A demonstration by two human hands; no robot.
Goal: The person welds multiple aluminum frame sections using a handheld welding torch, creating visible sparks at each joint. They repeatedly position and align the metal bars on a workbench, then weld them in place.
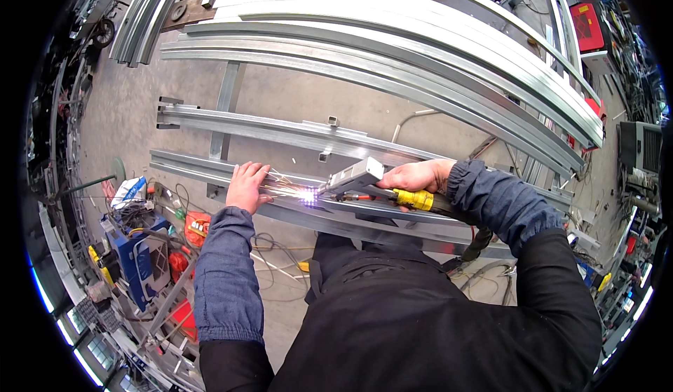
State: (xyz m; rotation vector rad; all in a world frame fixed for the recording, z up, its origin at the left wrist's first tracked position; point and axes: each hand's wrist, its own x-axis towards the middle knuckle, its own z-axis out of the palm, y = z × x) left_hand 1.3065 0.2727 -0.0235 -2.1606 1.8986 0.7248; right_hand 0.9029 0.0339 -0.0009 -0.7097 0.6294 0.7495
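My right hand [417, 176] grips a yellow-handled welding electrode holder [413, 198], and a bright arc with sparks [307, 196] burns at its tip on a long galvanised steel profile [392, 218]. A short square steel tube piece [354, 177] rests on that profile just under my right hand's fingers. My left hand [247, 186] lies flat on the same profile, left of the arc, fingers together. Both forearms are in blue sleeves.
A second steel rail [280, 131] runs parallel behind. Several long curved-looking steel profiles [420, 48] are stacked further back. A blue welding machine [140, 255] with cables stands on the concrete floor at lower left. Red equipment [587, 26] sits at upper right.
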